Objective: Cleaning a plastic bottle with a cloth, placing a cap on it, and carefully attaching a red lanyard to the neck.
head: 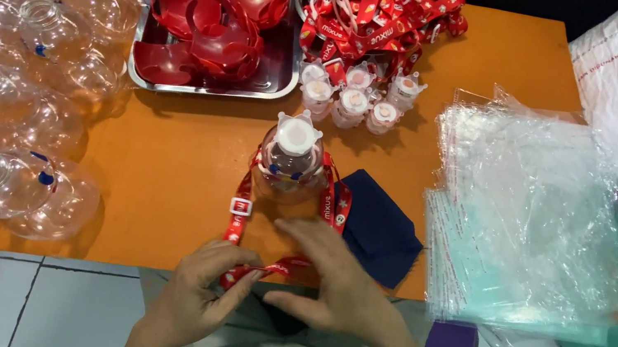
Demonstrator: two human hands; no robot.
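Note:
A clear round bottle (290, 164) with a white cap stands on the orange table (175, 176), a red strap (239, 212) running down both its sides. My left hand (202, 285) pinches the strap's lower loop at the table's near edge. Beside it, my right hand (333, 282) rests over the same loop with fingers spread, touching the strap. A dark blue cloth (379, 227) lies just right of the bottle.
A metal tray (282, 81) holds several red plastic shells. Behind the bottle sit several white-capped lids (355, 98) and a heap of red straps (379, 1). Clear bottles (17, 66) crowd the left. Clear plastic bags (529, 210) are stacked at right.

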